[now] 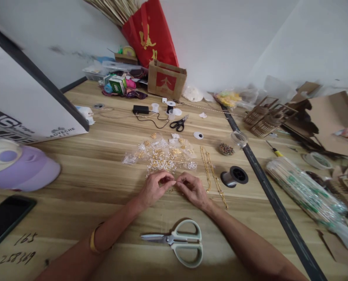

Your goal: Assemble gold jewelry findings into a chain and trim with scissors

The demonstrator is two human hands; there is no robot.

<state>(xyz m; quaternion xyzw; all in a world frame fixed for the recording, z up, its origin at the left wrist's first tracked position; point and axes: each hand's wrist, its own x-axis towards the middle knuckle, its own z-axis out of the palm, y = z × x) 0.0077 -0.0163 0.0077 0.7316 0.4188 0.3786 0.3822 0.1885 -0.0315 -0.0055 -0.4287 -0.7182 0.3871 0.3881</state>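
Observation:
My left hand and my right hand rest on the wooden table, fingertips pinched together and meeting over a tiny gold piece between them. It is too small to name. Just beyond my fingers lies a heap of small clear bags with gold and silver findings. A gold chain runs along the table right of my right hand. A spool of thin wire lies on its side past the chain. Pale green scissors lie between my forearms.
A purple cap and a black phone sit at the left. Black scissors, small spools, a red paper bag and clutter stand at the back. A dish of beads, a wrapped bundle of sticks and cardboard lie right.

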